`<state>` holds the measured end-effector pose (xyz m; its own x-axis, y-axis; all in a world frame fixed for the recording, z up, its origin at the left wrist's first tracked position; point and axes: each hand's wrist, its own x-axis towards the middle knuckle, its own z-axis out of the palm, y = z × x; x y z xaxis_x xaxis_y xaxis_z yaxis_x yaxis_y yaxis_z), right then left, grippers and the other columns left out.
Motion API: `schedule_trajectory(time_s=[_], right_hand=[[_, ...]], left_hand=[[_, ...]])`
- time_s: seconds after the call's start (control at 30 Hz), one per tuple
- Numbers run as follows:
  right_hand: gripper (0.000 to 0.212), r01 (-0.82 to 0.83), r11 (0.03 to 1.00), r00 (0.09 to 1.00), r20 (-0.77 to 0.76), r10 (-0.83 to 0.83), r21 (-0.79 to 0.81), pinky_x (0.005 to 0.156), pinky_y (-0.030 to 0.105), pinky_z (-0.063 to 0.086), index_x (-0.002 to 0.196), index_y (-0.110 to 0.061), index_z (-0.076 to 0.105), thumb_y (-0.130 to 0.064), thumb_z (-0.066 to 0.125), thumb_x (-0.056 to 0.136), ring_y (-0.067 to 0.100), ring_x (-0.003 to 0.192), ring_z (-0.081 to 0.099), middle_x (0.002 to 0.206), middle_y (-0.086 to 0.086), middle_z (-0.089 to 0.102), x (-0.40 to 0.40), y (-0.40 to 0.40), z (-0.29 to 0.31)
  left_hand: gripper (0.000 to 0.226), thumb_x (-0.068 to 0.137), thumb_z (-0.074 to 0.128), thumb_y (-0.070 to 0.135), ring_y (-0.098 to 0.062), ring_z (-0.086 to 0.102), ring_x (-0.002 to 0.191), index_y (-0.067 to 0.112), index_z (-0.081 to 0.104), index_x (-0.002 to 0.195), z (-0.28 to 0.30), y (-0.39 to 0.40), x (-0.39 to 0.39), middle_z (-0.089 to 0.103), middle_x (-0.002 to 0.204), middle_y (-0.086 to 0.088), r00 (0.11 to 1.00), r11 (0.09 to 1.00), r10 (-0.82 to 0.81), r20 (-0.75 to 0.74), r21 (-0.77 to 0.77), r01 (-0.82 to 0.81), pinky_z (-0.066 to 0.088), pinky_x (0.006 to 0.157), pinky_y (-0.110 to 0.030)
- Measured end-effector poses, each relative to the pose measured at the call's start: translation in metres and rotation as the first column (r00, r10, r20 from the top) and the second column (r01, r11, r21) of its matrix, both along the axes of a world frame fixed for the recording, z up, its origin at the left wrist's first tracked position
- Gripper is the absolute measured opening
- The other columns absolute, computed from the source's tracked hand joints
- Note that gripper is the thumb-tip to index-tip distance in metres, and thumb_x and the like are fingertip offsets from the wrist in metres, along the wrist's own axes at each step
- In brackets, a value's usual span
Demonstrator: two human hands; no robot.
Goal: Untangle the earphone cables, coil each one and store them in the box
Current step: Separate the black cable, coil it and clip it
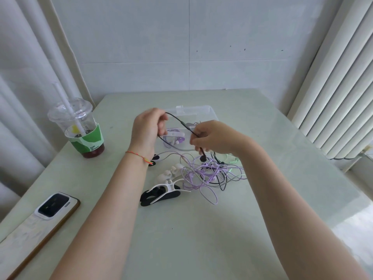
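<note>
L hand (148, 128): raised over table, back of hand to camera, fingers curled, pinching one end of black cable at upper fingertips; red string bracelet (139, 155) on wrist.
R hand (214, 137): raised at about same height, just right of L hand, fingers curled down, gripping black cable; short end w/ round black earbud (202, 158) hangs below the fist.
Black cable (179, 121): stretched betw. both hands, long axis runs upper-left to lower-right; second strand loops back low from under L hand toward R hand. Held in air in front of box.
Box (210, 111): clear plastic, open, on table behind the hands; purple earphone coil (175, 136) w/ white tie seen inside/through it, partly hidden by hands.
Tangle (210, 174): purple, grey, black, pale green cables in loose heap on table, below R hand, near side of box.
Clips (161, 191): black + white cable winders on table, left of tangle; small white ones just behind.
Cup (80, 128): clear lidded w/ straw, green sleeve, far left.
Phone (54, 206): face down, left edge of table (181, 239).
</note>
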<state>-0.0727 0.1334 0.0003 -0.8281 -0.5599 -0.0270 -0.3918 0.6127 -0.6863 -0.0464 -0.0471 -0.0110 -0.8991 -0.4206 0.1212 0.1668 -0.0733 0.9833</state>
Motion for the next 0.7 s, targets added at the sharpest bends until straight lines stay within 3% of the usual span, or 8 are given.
schedule_trajectory(time_s=[0.07,0.17,0.23,0.3,0.4,0.53,0.6,0.7], right_hand=[[0.01,0.053,0.997,0.998,-0.035,-0.051,0.063,0.079,0.038,0.055,0.089,-0.012,0.068,-0.012,0.058,0.086,0.019,0.075,0.07,0.08,0.004,0.074,-0.005,0.006,0.0],[0.018,0.095,0.995,0.995,-0.026,-0.094,0.043,0.056,0.018,0.048,0.09,-0.011,0.069,-0.008,0.052,0.085,0.004,0.058,0.064,0.077,0.003,0.072,-0.005,0.01,0.005],[0.022,0.11,0.994,0.994,-0.005,-0.11,-0.002,0.048,0.014,0.037,0.089,-0.014,0.068,-0.007,0.047,0.086,0.001,0.047,0.053,0.073,0.002,0.067,-0.004,0.01,0.009],[0.024,0.085,0.996,0.996,0.042,-0.084,-0.026,0.053,0.022,0.039,0.086,-0.016,0.068,-0.009,0.045,0.086,0.012,0.05,0.053,0.065,0.003,0.058,-0.002,0.009,0.009],[0.022,0.019,0.999,0.997,0.068,-0.021,0.027,0.053,0.021,0.041,0.085,-0.017,0.069,-0.016,0.048,0.09,0.018,0.054,0.052,0.063,0.001,0.05,0.002,0.006,0.008],[0.021,-0.042,0.999,0.996,0.078,0.043,-0.022,0.049,0.015,0.041,0.079,-0.022,0.068,-0.018,0.051,0.091,0.014,0.053,0.052,0.063,-0.011,0.062,0.008,0.004,0.011],[0.016,-0.008,0.998,0.996,0.089,0.013,-0.062,0.052,0.02,0.044,0.084,-0.013,0.067,-0.015,0.053,0.09,0.015,0.054,0.056,0.07,-0.001,0.064,0.005,0.005,0.011],[0.018,0.059,0.991,0.992,0.122,-0.045,-0.117,0.058,0.024,0.052,0.084,-0.006,0.064,-0.021,0.061,0.091,0.015,0.057,0.06,0.071,0.006,0.062,0.001,0.009,0.01]], left_hand=[[0.025,0.085,0.051,0.012,-0.016,0.031,0.044,0.012,0.054,0.06,0.002,-0.007,-0.002,0.037,0.045,0.003,0.993,0.99,0.111,-0.024,0.095,-0.109,0.04,0.05,-0.025],[0.022,0.082,0.051,0.012,-0.017,0.04,0.044,0.012,0.057,0.061,-0.003,-0.013,-0.005,0.047,0.053,-0.001,0.98,0.978,0.192,0.043,-0.089,-0.188,0.043,0.051,-0.026],[0.016,0.078,0.055,0.015,-0.016,0.056,0.051,0.018,0.064,0.066,-0.008,-0.012,-0.007,0.061,0.063,0.0,0.984,0.946,0.16,0.085,-0.298,-0.128,0.049,0.061,-0.028],[0.019,0.075,0.054,0.018,-0.015,0.067,0.074,0.029,0.069,0.074,-0.011,-0.005,-0.005,0.07,0.079,0.006,0.994,0.882,0.067,0.084,-0.47,-0.019,0.053,0.074,-0.026],[0.029,0.088,0.05,0.009,-0.017,0.067,0.096,0.022,0.074,0.094,-0.008,0.011,0.0,0.073,0.093,0.003,0.975,0.863,-0.19,0.116,-0.453,0.222,0.052,0.074,-0.018],[0.024,0.1,0.048,0.024,-0.017,0.061,0.071,0.013,0.069,0.099,-0.007,0.026,0.007,0.067,0.075,-0.002,0.861,0.717,-0.446,0.246,-0.477,0.508,0.045,0.074,-0.027],[0.031,0.102,0.044,0.031,-0.018,0.046,0.05,0.007,0.06,0.09,-0.008,0.026,0.008,0.05,0.054,0.001,0.826,0.742,-0.486,0.284,-0.366,0.562,0.047,0.065,-0.033],[0.032,0.102,0.043,0.034,-0.01,0.026,0.042,0.009,0.059,0.09,-0.006,0.021,0.007,0.029,0.048,0.009,0.829,0.775,-0.428,0.361,-0.325,0.542,0.047,0.055,-0.03]])
